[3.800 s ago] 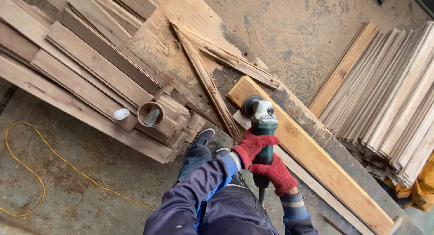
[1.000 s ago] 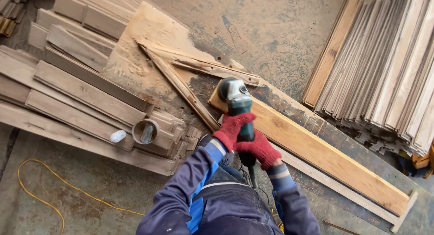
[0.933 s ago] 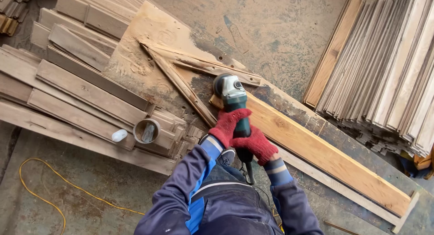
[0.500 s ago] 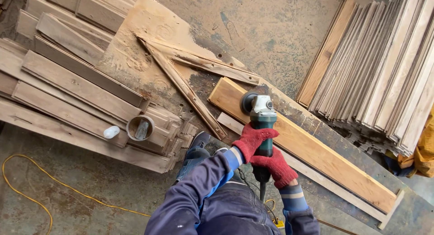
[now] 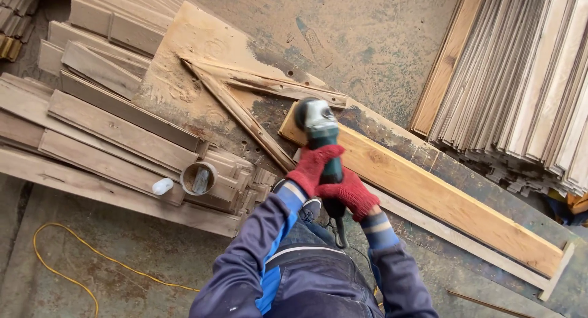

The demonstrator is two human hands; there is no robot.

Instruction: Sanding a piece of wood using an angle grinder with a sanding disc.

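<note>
Both hands, in red knit gloves, were wrapped shut around the green body of the angle grinder (image 5: pixel 323 140). The left hand (image 5: pixel 313 166) took the forward grip, nearer the head; the right hand (image 5: pixel 350 194) sat just behind it at about 5 o'clock, closed on the tail of the handle, where the cord dropped away.

The grinder's long axis ran roughly 11 to 5 o'clock, head away from the body. Its disc end rested on the near-left end of the pale plank (image 5: pixel 429 198), at that end's 10 o'clock corner.

The plank's long axis ran 10 to 4 o'clock, stretching off toward lower right across the worn bench board (image 5: pixel 202 61). So nearly all its length lay to the 4 o'clock side of the hands, nearer the right arm than the left.

Two thin strips (image 5: pixel 245 97) forming a V touched the bench at 10 o'clock from the disc. A short pipe section (image 5: pixel 198 178) sat on the stacked boards (image 5: pixel 110 128) at 9 o'clock.
</note>
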